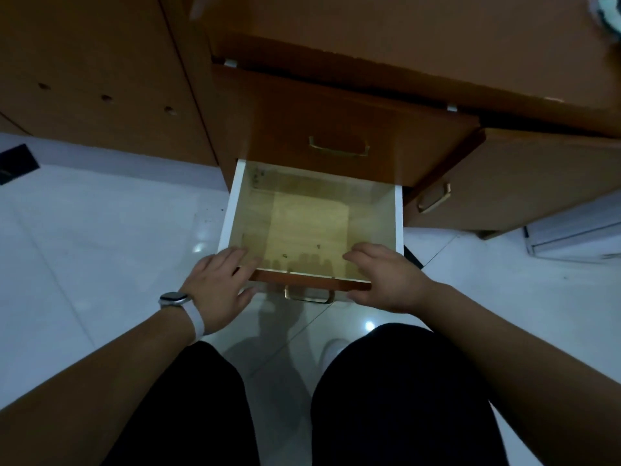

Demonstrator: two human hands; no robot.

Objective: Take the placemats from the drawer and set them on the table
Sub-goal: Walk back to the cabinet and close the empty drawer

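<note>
black trousers (396,401), left hand (220,282) (wristwatch (174,299)) and right hand (386,280) gripping drawer (232,210), white floor (100,250)

The single head-worn wide-angle camera looks steeply down and slightly forward from close above, with the person's knees (386,381) at the near edge, the drawer (232,210) mid-frame and the cabinet top (403,38) far.

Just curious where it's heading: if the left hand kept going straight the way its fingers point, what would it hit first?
The left hand grips the drawer front, fingers aimed inward. It would likely meet the drawer's bare bottom first; depth is hard to judge.
</note>
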